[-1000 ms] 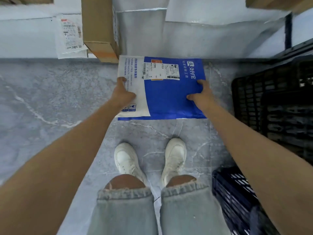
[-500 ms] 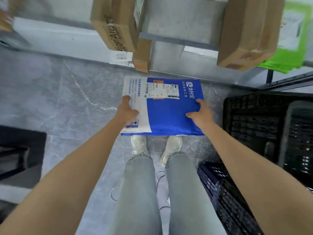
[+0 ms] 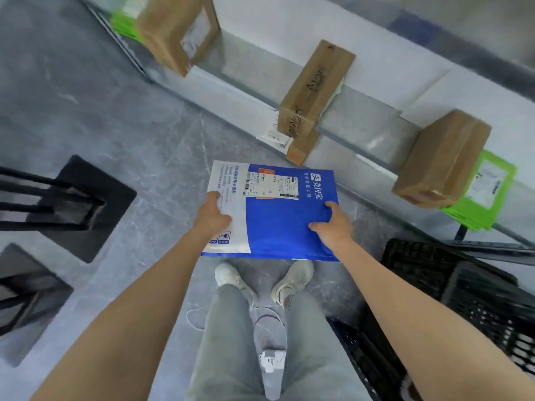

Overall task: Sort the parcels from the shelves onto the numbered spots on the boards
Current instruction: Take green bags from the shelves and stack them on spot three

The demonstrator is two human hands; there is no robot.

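My left hand [image 3: 212, 217] grips the blue parcel [image 3: 278, 227] by its white edge and my right hand [image 3: 333, 227] by its blue edge, thumbs on top, holding it flat above my shoes [image 3: 228, 277]. I should keep the label [image 3: 272, 185] up to match its number to a spot. Cardboard boxes [image 3: 315, 91] sit on the shelf [image 3: 362, 125] ahead; black crates [image 3: 451, 285] crowd my right side.

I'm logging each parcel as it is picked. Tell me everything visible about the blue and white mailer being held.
The mailer is a flat, soft-looking plastic envelope, blue with a white band on its left side. A white shipping label with barcodes sits near its far edge. It is held roughly level, face up, above the floor: the left hand grips the white edge, the right hand the blue edge, thumbs on top.
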